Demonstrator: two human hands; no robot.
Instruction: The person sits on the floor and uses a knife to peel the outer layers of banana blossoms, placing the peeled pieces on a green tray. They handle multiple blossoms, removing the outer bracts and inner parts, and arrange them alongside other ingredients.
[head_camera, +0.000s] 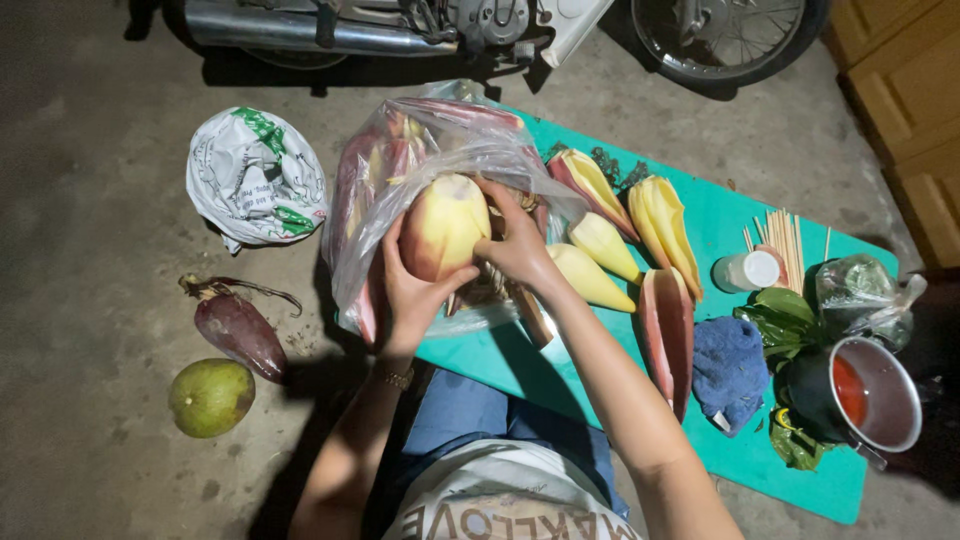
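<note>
1. Nearest me, at 6 o'clock, sit my denim lap (470, 415) and pale shirt; both forearms run up from there to the banana blossom (445, 226) at the centre of the head view.
2. Left hand (415, 290) cups the blossom from below, fingers spread around its lower flank. Right hand (515, 245) lies on its right side, fingers curled over the top edge, pressing rather than pinching.
3. The blossom is held over the mouth of a clear plastic bag (400, 160) that holds reddish peeled bracts, at the 9 o'clock end of the green mat (720, 215).
4. Risk, as I judge it: the smooth bud could slip between my palms and drop into the bag or roll off the mat's near edge onto the concrete floor (90, 250).
5. At 3 o'clock, peeled yellow cores (600, 260), a blue cloth (728, 365), skewers (780, 240) and a metal pot (870, 395) of red liquid crowd the mat; a wide right elbow could tip that pot.
6. Open room lies at 9 o'clock: floor with only a purple blossom (238, 330), a green round fruit (210, 397) and a knotted white bag (255, 178). A motorbike (480, 25) closes off 12 o'clock.
</note>
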